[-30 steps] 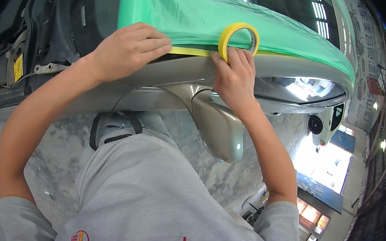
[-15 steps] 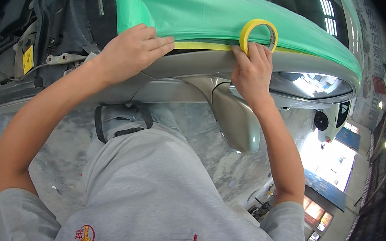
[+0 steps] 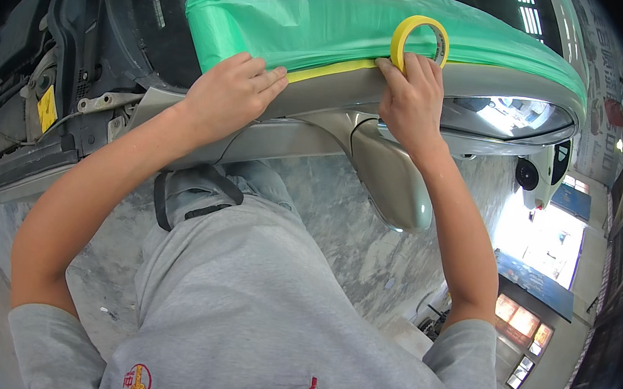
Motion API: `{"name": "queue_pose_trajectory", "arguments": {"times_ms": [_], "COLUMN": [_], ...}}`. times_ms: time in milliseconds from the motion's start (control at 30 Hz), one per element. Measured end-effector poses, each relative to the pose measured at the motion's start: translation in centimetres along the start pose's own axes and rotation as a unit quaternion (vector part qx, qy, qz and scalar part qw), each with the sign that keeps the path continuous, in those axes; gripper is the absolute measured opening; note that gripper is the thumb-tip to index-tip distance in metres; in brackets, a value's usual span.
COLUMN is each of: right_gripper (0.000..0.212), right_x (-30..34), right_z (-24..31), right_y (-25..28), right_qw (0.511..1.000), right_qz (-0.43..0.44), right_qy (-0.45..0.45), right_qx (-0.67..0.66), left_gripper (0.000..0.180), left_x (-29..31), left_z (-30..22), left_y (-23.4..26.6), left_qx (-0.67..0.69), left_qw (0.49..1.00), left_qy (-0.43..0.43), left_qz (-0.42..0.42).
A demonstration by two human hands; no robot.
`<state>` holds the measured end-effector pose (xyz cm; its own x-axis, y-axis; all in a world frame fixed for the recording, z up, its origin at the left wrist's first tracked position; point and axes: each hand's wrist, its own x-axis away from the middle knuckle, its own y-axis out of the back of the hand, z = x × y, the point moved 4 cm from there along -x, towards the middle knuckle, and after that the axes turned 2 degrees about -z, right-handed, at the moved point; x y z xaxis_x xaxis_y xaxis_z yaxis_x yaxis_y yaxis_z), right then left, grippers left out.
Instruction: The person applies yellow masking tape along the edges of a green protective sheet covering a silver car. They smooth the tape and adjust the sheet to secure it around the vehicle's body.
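right, i see my left hand (image 3: 230, 95) flat on the yellow tape strip (image 3: 330, 71) along the green film (image 3: 310, 19) edge, right hand (image 3: 410, 102) gripping the tape roll (image 3: 420, 41), its lower half hidden.

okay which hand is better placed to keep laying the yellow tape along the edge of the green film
Right. The right hand already grips the yellow tape roll at the film's edge; the left hand lies flat, pressing the laid tape strip.
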<state>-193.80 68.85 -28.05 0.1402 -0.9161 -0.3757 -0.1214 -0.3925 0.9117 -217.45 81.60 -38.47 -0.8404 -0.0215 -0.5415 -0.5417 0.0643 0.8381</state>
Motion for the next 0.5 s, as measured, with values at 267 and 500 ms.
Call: {"name": "queue_pose_trajectory", "arguments": {"times_ms": [267, 500], "right_gripper": [0.034, 0.034], "right_x": [-0.2, -0.1], "right_z": [0.1, -0.1], "right_y": [0.0, -0.1], "right_qw": [0.999, 1.0], "right_qz": [-0.013, -0.012], "right_qy": [0.017, 0.014], "right_qx": [0.024, 0.021], "left_gripper": [0.042, 0.041], "left_x": [-0.3, -0.3], "left_z": [1.2, 0.6], "left_y": [0.5, 0.2], "left_qx": [-0.014, -0.009], "left_qw": [1.0, 1.0], "left_qy": [0.001, 0.003], "left_qz": [0.02, 0.027]}}
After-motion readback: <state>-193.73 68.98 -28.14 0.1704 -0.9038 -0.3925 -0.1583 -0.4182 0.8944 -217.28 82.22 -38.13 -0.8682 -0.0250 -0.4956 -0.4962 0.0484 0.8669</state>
